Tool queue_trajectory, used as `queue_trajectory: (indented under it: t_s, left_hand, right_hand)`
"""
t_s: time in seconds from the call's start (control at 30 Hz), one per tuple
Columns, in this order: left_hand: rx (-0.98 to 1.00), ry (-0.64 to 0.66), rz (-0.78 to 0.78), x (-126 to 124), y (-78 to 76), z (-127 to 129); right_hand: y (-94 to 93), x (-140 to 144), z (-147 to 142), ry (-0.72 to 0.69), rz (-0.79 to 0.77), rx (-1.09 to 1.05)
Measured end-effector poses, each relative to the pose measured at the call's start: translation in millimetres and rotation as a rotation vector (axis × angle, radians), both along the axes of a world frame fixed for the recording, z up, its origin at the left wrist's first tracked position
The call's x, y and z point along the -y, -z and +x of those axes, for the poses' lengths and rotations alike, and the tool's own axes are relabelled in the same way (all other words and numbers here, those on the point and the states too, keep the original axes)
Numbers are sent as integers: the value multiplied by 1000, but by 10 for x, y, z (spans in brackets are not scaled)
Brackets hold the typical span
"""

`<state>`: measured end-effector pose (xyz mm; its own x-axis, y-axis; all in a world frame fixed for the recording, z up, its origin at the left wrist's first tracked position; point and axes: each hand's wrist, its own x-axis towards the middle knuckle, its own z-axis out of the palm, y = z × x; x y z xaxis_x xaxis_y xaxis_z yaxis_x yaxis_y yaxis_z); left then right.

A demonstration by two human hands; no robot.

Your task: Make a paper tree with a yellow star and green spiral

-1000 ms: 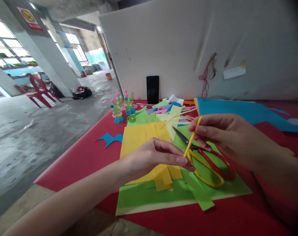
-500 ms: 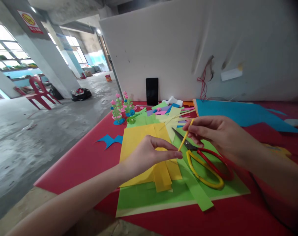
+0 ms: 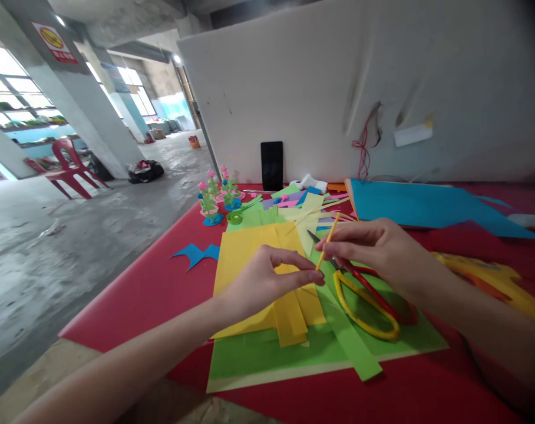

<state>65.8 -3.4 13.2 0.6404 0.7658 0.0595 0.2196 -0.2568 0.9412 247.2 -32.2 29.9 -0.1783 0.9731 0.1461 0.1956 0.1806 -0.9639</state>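
Both hands are pinching a thin yellow paper strip (image 3: 327, 242) above the craft papers, roughly over the blades of the scissors (image 3: 363, 294) that are lying on the green sheet (image 3: 294, 353). Strip is looking very light, floppy and easy to crease or tear, so it is probably wanting a fingertip pinch near each end, not a squeeze mid-span. Right hand (image 3: 373, 250) is gripping the upper part between thumb and forefinger, palm turned down, wrist coming in from the right with the forearm low over the red tabletop (image 3: 130, 288). Left hand (image 3: 267, 277) is closing thumb and forefinger narrowly at the lower tip; cannot tell for sure whether they are actually clamping it or just touching. Strip is sitting tilted, top end leaning away toward the white board (image 3: 316, 88). Yellow sheet (image 3: 241, 253) with cut strips is lying just under the left hand, blue paper (image 3: 418, 206) is sitting further back right, small paper flower models (image 3: 214, 200) are standing well apart at the back left, near a dark phone (image 3: 271, 165) leaning on the board
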Motion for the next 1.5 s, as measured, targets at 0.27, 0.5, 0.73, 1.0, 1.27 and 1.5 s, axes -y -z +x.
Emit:
queue_trajectory:
  t_s: [0.27,0.5,0.73,1.0,1.27,1.5]
  left_hand:
    - [-5,28,-4,-15,-19,-28]
    - [-14,44,-75,-72,37,-10]
    - [-132,121,-83,-114,108,-27]
    - [-106,-168,36,-407,174,-446]
    - [-230,-750,151,-1379,466,-1400]
    - [-274,-785,90,-1531,697,-1531]
  right_hand:
    - [50,1,37,99,-41,-107]
    - [37,-79,130,227,-25,-116]
    - [63,-34,14,129,-86,-28]
    - [125,17,-96,77,-135,7]
    - [297,33,-164,-21,-189,97]
    - [303,48,-140,-35,-207,145]
